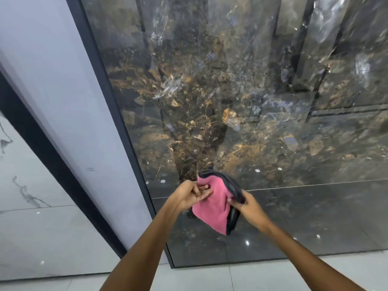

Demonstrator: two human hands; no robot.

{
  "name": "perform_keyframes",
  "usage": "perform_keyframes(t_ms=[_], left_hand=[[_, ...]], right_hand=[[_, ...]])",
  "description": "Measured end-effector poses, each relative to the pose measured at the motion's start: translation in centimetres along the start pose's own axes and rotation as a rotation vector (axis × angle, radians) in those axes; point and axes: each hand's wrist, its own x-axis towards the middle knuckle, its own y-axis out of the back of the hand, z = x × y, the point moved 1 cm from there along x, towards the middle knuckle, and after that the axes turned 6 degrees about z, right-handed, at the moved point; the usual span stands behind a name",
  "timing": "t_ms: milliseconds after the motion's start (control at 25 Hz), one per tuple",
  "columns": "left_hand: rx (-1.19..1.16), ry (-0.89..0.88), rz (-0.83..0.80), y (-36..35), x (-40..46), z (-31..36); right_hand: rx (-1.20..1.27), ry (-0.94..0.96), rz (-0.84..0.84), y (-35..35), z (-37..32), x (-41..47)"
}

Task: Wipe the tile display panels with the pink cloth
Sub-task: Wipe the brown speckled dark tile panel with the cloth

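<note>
Evidently both hands — left hand [194,195] and right hand [244,203] — pinch the pink cloth [212,208] with curled fingers, likely refolding it before wiping the dark marble panel [231,101].

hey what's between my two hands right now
The pink cloth, bunched and dark-edged: the left hand and right hand each grip a side, in front of the dark marble panel. Head view.

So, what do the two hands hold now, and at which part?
Both hold the pink cloth: the left hand pinches its left edge near the top, the right hand grips its right, dark-trimmed edge.
</note>
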Motion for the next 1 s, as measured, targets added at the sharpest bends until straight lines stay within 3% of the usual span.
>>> perform_keyframes(t_ms=[120,240,360,400,480,560,800,880,960,1000], left_hand=[[0.503,-0.192,-0.006,1.5,0.6,-0.6],[0.466,-0.225,0.002,2.1,1.0,-2.0],[0.563,-0.419,0.181,2.3,1.4,-2.3],[0.520,-0.431,0.145,2.5,1.1,-1.8],[0.444,-0.379,-0.087,2.8,0.9,-1.2],[0.566,-0.341,-0.209,3.2,0.1,-0.6],[0.595,-0.432,-0.165,3.9,0.2,-0.6],[0.760,-0.472,-0.108,4.0,0.2,-0.7],[0.957,-0.566,0.050,4.1,0.3,-0.6],[1.029,-0.633,0.110,4.1,0.2,-0.5]], right_hand=[[0.381,-0.351,0.050,-0.3,-1.8,1.6],[0.318,-0.483,0.051,-0.6,-1.6,2.5],[0.217,-0.454,0.131,-1.4,-0.5,2.6],[0.223,-0.427,0.157,-1.5,-0.5,2.7],[0.204,-0.329,0.180,-1.4,-0.8,2.9],[0.172,-0.245,0.129,-1.3,-1.2,3.0],[-0.023,-0.163,0.213,-1.0,-1.7,3.0],[0.061,-0.266,0.134,-1.1,-1.5,3.0],[0.126,-0.361,-0.048,-1.5,-2.0,2.5],[0.043,-0.355,-0.135,-1.6,-2.1,2.4]])
